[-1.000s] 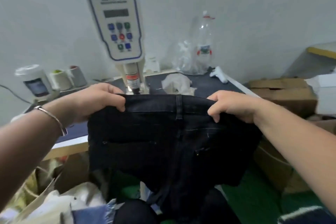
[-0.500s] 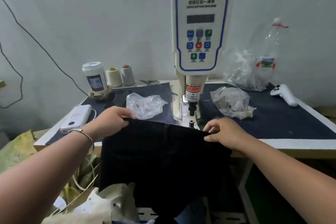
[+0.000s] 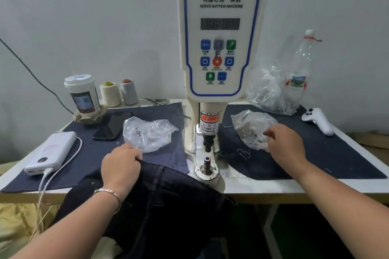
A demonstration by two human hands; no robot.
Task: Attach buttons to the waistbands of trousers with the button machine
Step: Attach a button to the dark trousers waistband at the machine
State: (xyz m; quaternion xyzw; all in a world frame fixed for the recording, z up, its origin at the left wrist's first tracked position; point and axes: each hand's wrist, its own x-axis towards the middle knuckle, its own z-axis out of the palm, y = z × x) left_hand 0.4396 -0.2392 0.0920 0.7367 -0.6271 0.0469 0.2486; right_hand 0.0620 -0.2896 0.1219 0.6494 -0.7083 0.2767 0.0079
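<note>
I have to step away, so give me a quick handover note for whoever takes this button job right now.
Left hand grips the dark trousers at the waistband, on the table's front edge just left of the button machine.
Right hand holds nothing, fingers loosely curled at the right plastic bag.
Done: trousers brought to the table.
Left: waistband not yet on the lower die; no button set.

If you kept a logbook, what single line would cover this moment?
left hand: grips trousers at table edge | right hand: reaching at plastic bag | button machine: nothing under punch
</note>
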